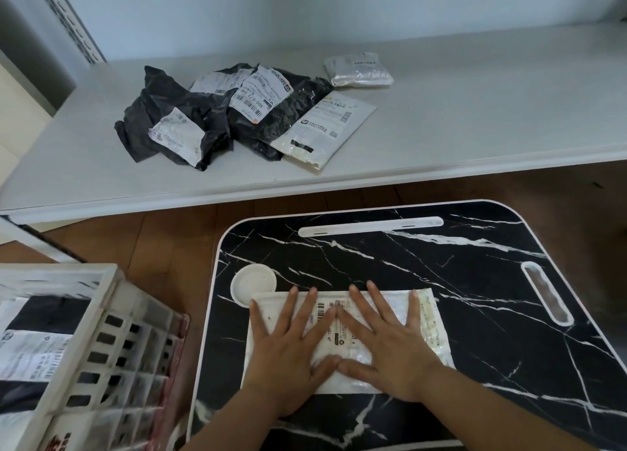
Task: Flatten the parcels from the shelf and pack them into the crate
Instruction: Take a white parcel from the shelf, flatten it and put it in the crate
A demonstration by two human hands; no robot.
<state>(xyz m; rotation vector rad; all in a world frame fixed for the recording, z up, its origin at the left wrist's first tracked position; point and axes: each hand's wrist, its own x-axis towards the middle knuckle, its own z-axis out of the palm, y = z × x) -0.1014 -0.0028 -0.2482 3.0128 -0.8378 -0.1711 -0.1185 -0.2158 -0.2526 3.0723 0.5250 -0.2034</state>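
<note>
1. White plastic crate (112,318) sitting at lower left on the wood floor (163,243), just beside the tray table (475,315); holding flat parcels (34,345) stacked in black and white layers, labels showing.
2. Getting cut off by the left and bottom edges, so hiding much of the crate's contents; impossible to count the parcels inside.
3. Black marble-look tray table carrying a white parcel (431,328) lying flat near its front-left part.
4. Pressing down on that parcel with both palms: left hand (291,352) and right hand (383,349) side by side, fingers straight and spread, index tips and thumb tips touching or nearly so.
5. Covering most of the parcel's label (334,306); only a strip of barcode peeking out between the fingers, text too small to read.
6. Overlapping the edge of a round white dish (252,282) set in the table's left side, the parcel's far-left corner lying on it.
7. Lying on the grey shelf (475,118) behind: a crumpled heap of black bags (190,118) with white labels, a white mailer (325,131) leaning against the heap's right side, and a small pale packet (359,70) apart, farther back.
8. Blurring of the heap making the number of bags unclear.
</note>
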